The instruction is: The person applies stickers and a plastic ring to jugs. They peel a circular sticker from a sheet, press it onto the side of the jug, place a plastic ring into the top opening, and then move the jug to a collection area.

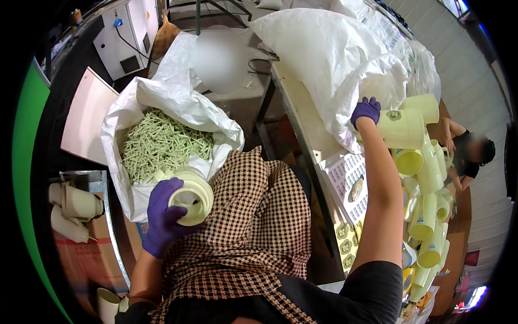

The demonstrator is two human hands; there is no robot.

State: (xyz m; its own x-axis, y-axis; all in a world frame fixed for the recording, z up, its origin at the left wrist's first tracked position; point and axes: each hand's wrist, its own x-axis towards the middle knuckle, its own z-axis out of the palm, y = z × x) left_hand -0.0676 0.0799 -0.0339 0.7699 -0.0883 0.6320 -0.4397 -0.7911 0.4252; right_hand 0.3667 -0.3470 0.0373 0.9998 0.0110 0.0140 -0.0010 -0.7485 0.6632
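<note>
At the far left, a few pale cream cups (81,204) lie on their sides on a metal-edged shelf above a cardboard box. Next to them stands an open white sack (178,108) filled with thin green sticks (162,144). Just below the sack's mouth, the left hand (162,216), in a purple glove, is closed around a stack of cream lids (193,197), fingers wrapped under the rim and the open side facing the camera. The stack sits over the person's lap, which is covered by a brown checked apron (253,227).

Further right, the desk (302,116) runs away from the person, with a large white bag (334,59) slumped on it and a sheet of round stickers (348,181) near its edge. The right hand (366,110), also gloved in purple, reaches up and out, curled over the rim of a pale yellow-green pitcher (402,128) at the top of a heap of similar pitchers (426,216) piled along the desk. Beyond the heap, another person (469,154) in dark clothing is bent over the far side.

To handle this well, the right hand probably needs a firm hold on the rim so that the pitcher lifts clear without dislodging those beneath it, while the left keeps the lids level so that none slide off.
</note>
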